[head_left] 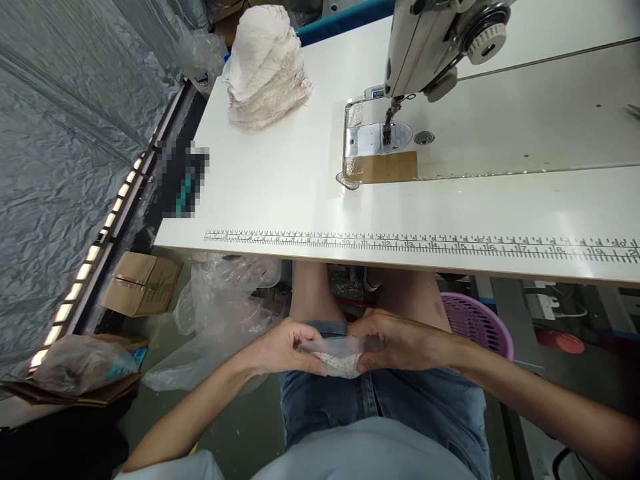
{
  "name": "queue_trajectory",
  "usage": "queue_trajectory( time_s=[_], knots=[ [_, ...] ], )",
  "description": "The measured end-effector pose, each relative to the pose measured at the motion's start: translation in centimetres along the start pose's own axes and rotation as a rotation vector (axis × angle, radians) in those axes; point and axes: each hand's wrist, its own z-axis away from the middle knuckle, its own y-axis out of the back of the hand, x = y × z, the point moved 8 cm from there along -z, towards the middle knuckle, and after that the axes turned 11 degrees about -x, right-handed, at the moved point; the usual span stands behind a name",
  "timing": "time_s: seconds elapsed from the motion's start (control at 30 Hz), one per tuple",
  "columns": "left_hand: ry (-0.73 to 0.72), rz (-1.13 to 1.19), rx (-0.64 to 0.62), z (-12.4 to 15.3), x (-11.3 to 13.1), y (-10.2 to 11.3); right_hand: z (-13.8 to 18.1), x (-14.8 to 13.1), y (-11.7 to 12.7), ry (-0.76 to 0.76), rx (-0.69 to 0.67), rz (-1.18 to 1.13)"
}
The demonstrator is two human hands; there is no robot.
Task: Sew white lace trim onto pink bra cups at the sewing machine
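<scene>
Over my lap, in front of the table edge, both hands hold a small clear plastic bag (340, 345) with a white textured fabric piece (340, 364) showing in it. My left hand (295, 348) pinches the bag's left side between thumb and fingers. On the right side, my right hand (387, 341) grips it the same way. What exactly the white piece is, I cannot make out. A stack of white cloth pieces (267, 70) with frayed edges stands on the sewing table (270, 193) at its far left.
A sewing machine (425, 47) stands at the table's back right; a printed ruler (400, 241) runs along the front edge. Below left are clear plastic bags (220, 320) and a cardboard box (145, 283). A purple basket (477, 323) sits under the table, right of my legs.
</scene>
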Motion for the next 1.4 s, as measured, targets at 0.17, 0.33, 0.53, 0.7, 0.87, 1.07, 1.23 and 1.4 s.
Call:
queue_trajectory(
  time_s=[0.17,0.33,0.53,0.7,0.87,1.07,1.23,1.4],
  knots=[
    [-0.013,-0.160,-0.003,-0.7,0.8,-0.2,-0.3,0.1,0.0,0.024,-0.029,-0.116],
    [0.030,-0.077,-0.030,-0.9,0.0,-0.3,0.2,1.2,0.0,0.027,-0.098,-0.263],
    [0.029,-0.013,-0.050,-0.9,-0.5,-0.5,0.3,2.0,-0.3,-0.015,-0.151,-0.321],
    [0.031,-0.014,-0.030,-1.2,-0.8,-0.3,-0.1,1.7,-0.5,0.011,-0.157,-0.252],
    [0.022,-0.030,-0.004,-1.1,-0.5,-0.4,-0.2,1.7,-0.3,0.040,-0.104,-0.136],
    [-0.002,-0.237,0.083,-0.9,-0.5,0.5,0.2,1.1,0.7,0.055,-0.016,0.092],
    [-0.030,-0.032,0.290,-2.0,-1.4,2.2,1.7,-1.1,1.5,-0.116,0.587,0.632],
    [-0.169,0.489,0.390,-3.5,0.1,2.2,-0.4,-2.8,-2.3,-0.047,0.768,0.869]
  ],
)
